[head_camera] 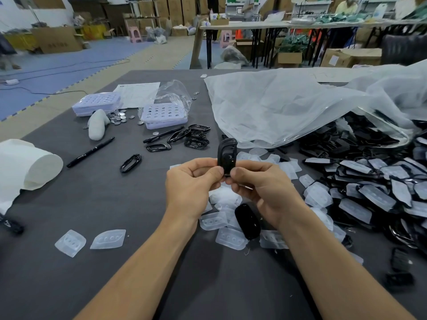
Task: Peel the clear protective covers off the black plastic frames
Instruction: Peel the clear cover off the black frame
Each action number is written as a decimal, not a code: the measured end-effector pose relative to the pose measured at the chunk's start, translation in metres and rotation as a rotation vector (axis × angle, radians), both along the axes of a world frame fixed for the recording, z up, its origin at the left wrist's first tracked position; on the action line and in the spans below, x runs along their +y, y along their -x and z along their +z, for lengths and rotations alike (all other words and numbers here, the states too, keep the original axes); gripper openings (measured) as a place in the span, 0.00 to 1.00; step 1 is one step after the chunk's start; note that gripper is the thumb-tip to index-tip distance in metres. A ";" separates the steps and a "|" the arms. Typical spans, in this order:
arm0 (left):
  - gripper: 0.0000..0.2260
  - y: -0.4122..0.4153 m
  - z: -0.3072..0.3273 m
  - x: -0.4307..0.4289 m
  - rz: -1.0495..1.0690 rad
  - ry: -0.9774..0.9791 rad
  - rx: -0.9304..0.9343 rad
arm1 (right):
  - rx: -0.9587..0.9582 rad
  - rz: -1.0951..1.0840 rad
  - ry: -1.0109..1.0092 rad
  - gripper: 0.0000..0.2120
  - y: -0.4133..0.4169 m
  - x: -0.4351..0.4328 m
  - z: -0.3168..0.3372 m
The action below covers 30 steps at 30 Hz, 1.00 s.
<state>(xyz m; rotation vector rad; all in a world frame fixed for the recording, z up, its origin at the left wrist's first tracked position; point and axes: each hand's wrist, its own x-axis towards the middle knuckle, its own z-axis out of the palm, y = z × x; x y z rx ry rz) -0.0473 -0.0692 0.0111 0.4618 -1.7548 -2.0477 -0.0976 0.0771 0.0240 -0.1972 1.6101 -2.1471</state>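
A black plastic frame (227, 155) stands upright above the middle of the table, held at its lower end by both hands. My left hand (193, 184) pinches it from the left with thumb and curled fingers. My right hand (261, 188) pinches it from the right. Whether a clear cover is still on this frame I cannot tell. Loose clear covers (223, 220) lie under and around my hands, two more clear covers (90, 240) sit at the left. A heap of covered black frames (374, 185) fills the right side.
Bare black frames (189, 137) lie beyond my hands, with one more frame (130, 163) to the left. A glossy black oval piece (247, 221) rests below my right wrist. Two pens (90, 152), lilac trays (164, 114), coin cells (118, 116), a white roll (30, 163) and a large plastic bag (300, 105) are on the grey table (92, 199).
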 end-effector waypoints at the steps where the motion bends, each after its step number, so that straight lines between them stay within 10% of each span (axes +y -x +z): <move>1: 0.06 -0.001 0.000 0.001 -0.021 0.000 0.008 | -0.024 0.010 0.025 0.09 0.002 0.002 0.000; 11: 0.06 -0.004 0.006 0.000 -0.214 -0.092 0.024 | -0.307 0.053 0.271 0.07 0.006 0.007 0.001; 30: 0.06 -0.004 0.005 0.000 -0.141 0.010 -0.099 | -0.215 -0.071 0.157 0.09 0.003 -0.006 -0.007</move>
